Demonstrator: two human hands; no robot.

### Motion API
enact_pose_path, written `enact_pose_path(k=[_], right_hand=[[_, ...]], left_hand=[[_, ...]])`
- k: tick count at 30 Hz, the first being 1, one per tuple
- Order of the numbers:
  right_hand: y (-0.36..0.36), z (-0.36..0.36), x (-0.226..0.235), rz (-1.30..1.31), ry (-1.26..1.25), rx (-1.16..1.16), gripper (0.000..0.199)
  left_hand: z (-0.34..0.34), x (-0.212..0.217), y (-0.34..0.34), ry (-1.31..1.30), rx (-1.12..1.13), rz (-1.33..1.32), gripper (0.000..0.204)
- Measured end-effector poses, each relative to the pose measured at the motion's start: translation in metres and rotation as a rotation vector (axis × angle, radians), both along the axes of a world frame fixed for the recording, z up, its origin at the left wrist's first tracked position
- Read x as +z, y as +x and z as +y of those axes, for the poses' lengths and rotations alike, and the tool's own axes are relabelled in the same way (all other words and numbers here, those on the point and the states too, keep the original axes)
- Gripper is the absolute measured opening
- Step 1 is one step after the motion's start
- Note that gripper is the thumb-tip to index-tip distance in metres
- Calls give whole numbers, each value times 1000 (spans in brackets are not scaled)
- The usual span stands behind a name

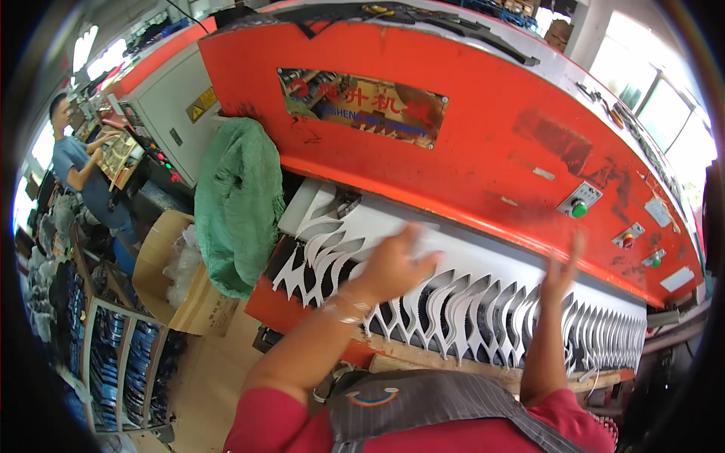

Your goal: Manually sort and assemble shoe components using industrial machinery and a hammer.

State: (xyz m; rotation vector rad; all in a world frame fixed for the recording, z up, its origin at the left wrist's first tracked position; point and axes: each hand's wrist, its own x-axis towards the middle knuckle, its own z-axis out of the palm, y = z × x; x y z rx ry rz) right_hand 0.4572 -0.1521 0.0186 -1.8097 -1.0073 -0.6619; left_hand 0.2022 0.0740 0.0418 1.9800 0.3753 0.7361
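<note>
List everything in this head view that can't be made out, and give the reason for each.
All in the head view:
1. Left hand: fingertips smeared by motion blur.
2. Right hand: fingers blurred too.
3. White curved pieces: some are hidden behind the left hand and arm.
4. Cardboard box: its bottom is hidden by its wall and clear plastic.
5. Red shirt: cut off by the lower edge.
</note>
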Motion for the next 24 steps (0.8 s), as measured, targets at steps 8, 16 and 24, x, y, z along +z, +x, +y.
enact_pose_path(k=[8,16,24], right_hand=[[302,-231,63,100,370,-992,78],[318,-248,57,265,434,-883,89],[222,-208,145,-21,315,-368,54]], left_hand=[[-119,68,204,281,-460,-177,27],[-116,63,198,544,-432,130,47],[-96,-32,-18,382,-336,960,24]])
